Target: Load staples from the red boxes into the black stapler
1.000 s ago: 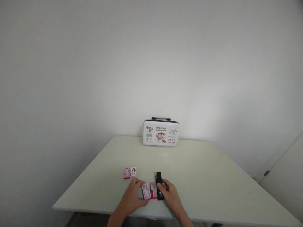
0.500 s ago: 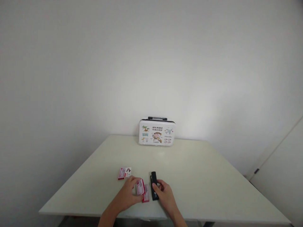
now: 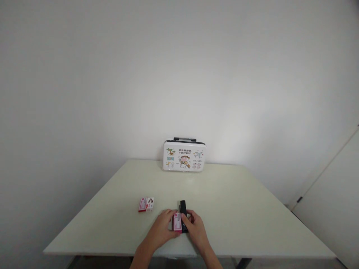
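My left hand [image 3: 163, 228] is closed round a pink-and-white staple box [image 3: 177, 221], thumb on the near end and fingers at the far end. A second box seems to lie under it, with a pink edge showing below. Directly beside it on the right is a black stapler [image 3: 183, 207], lying lengthwise away from me. My right hand [image 3: 195, 226] grips the stapler, its thumb across the top. Farther left, two more small boxes lie side by side: a pink-and-white box [image 3: 142, 204] and a white box with a dark picture [image 3: 150, 202].
A white case [image 3: 184, 156] with cartoon pictures and a black handle stands upright at the table's back edge, near the wall. The pale table [image 3: 230, 209] has its front edge just below my wrists.
My left hand has moved right with its box, bringing it over the lower box and up against the stapler. My right hand keeps its grip. The view has shifted slightly.
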`<control>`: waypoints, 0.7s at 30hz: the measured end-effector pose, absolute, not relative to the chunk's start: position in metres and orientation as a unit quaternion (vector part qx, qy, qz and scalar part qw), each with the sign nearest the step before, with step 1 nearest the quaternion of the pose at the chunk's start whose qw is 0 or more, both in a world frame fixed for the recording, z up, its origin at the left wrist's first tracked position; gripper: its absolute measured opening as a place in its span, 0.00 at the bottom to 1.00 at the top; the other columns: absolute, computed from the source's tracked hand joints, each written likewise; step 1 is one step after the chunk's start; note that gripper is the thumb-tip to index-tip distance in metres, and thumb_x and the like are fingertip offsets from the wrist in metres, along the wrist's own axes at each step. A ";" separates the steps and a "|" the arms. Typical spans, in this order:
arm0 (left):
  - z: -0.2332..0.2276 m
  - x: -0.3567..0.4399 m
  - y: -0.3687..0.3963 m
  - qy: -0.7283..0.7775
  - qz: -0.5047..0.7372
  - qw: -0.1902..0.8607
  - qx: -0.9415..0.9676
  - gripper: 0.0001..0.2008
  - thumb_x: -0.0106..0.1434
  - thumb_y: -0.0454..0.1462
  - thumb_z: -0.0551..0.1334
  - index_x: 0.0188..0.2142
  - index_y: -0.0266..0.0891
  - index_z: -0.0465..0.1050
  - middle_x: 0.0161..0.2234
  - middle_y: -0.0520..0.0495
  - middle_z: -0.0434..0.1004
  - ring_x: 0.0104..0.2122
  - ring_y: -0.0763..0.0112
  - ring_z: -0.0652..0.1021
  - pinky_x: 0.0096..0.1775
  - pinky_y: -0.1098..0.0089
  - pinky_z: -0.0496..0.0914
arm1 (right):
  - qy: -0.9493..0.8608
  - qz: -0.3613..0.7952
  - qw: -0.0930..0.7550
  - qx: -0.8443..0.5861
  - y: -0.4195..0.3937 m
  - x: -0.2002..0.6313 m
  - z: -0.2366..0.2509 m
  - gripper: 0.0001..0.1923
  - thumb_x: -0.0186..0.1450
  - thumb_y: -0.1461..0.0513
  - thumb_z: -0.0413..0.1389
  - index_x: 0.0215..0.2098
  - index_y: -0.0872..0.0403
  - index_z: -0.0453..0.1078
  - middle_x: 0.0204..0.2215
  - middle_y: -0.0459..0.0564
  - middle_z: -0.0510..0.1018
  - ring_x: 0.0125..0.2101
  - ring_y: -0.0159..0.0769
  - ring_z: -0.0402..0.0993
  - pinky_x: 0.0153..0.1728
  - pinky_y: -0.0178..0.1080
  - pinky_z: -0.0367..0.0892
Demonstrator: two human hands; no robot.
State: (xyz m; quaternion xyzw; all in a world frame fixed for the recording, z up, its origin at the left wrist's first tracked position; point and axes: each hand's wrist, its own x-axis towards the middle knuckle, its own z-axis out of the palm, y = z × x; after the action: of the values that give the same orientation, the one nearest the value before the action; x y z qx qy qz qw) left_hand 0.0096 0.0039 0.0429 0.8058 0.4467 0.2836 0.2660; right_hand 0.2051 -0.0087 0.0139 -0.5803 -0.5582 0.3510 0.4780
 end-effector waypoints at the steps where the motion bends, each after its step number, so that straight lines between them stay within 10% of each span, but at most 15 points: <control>1: 0.042 0.008 0.004 0.453 0.291 0.259 0.801 0.40 0.50 0.42 0.75 0.62 0.47 0.68 0.58 0.43 0.73 0.56 0.55 0.73 0.57 0.62 0.67 | -0.556 0.352 0.479 -0.581 -0.008 0.205 0.014 0.30 0.64 0.40 0.57 0.48 0.56 0.77 0.22 0.43 0.70 0.25 0.36 0.66 0.26 0.35 0.58; 7: 0.053 -0.065 0.037 0.578 0.354 0.173 0.714 0.24 0.71 0.41 0.47 0.63 0.44 0.65 0.61 0.42 0.70 0.57 0.58 0.71 0.60 0.54 0.64 | -0.544 0.359 0.485 -0.583 -0.008 0.205 0.013 0.31 0.64 0.39 0.57 0.47 0.56 0.77 0.20 0.41 0.67 0.23 0.35 0.64 0.25 0.35 0.56; 13: 0.046 -0.137 0.066 0.623 0.303 0.166 0.702 0.29 0.55 0.40 0.65 0.58 0.48 0.72 0.58 0.46 0.75 0.58 0.48 0.71 0.59 0.50 0.63 | -0.551 0.366 0.477 -0.579 -0.009 0.208 0.015 0.31 0.63 0.40 0.57 0.47 0.57 0.77 0.20 0.41 0.68 0.23 0.34 0.63 0.25 0.35 0.56; 21: 0.032 -0.112 -0.008 0.562 0.307 0.207 0.739 0.29 0.57 0.46 0.68 0.57 0.43 0.71 0.57 0.42 0.74 0.58 0.53 0.72 0.62 0.54 0.64 | -0.567 0.377 0.461 -0.569 -0.011 0.206 0.017 0.30 0.63 0.41 0.59 0.48 0.57 0.77 0.20 0.41 0.68 0.23 0.33 0.64 0.24 0.34 0.56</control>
State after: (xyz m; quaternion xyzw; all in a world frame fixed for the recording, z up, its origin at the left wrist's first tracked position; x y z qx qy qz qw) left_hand -0.1122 -0.0078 0.0321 0.7394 0.5621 0.3071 0.2072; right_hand 0.2062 -0.0110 0.0174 -0.5690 -0.5670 0.3767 0.4613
